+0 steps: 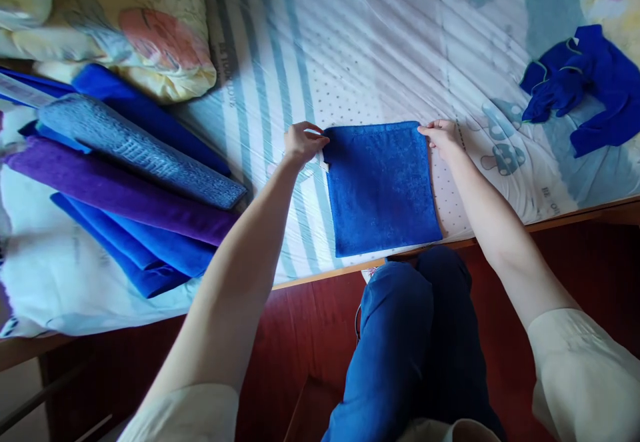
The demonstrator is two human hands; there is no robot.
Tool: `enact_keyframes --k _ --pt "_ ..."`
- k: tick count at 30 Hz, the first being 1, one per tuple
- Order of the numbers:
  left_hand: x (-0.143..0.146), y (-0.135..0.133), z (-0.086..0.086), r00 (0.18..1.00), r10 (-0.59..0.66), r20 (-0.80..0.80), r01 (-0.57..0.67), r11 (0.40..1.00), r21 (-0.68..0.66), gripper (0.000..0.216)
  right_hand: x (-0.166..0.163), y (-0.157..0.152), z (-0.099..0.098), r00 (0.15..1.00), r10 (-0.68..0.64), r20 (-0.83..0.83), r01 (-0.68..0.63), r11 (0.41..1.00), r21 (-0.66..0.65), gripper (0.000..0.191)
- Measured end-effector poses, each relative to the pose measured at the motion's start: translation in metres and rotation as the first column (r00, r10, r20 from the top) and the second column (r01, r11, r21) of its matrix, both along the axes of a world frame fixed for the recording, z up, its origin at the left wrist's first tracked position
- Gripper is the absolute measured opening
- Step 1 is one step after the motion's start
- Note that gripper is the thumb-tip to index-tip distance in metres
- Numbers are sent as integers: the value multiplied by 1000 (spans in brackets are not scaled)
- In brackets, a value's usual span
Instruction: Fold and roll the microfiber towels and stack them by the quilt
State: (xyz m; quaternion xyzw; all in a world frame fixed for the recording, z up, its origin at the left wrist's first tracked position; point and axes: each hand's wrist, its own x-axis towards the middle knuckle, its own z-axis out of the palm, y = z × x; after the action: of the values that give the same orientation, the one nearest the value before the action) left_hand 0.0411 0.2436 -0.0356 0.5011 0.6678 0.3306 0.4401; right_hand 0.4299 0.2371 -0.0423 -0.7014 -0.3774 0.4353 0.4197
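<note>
A blue cloth towel (383, 192), roughly square, lies flat on the bed near its front edge. My left hand (304, 143) pinches the towel's far left corner between thumb and fingers. At the far right corner, my right hand (443, 137) holds the edge in the same kind of pinch. A small white tag shows on the towel's left side, just below my left hand. The near edge of the cloth rests close to the wooden bed frame, in front of my knees.
Rolled or folded cloths, blue, purple (125, 185) and grey-blue (145, 145), lie at the left. A yellow patterned quilt (145, 35) is bunched behind them. A crumpled blue cloth (585, 89) lies at the right on the patterned bedsheet (370, 49). The wooden bed edge (320, 279) runs along the front.
</note>
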Motion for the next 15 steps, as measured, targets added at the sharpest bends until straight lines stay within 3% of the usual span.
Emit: enact_keyframes --k 4,8,11,15 --pt "-7 13 -1 991 -119 -56 120 993 16 28 3 1 -3 999 19 30 -18 999 -30 50" --pt "-7 20 -1 989 -128 -73 136 983 121 27 8 3 -3 997 67 37 -66 997 -25 51" --pt "-2 21 8 992 -90 -92 106 978 180 29 9 9 -2 994 89 61 -90 996 19 49" --pt "7 21 28 959 -64 -276 92 992 90 25 2 17 -2 984 56 171 -78 989 124 37"
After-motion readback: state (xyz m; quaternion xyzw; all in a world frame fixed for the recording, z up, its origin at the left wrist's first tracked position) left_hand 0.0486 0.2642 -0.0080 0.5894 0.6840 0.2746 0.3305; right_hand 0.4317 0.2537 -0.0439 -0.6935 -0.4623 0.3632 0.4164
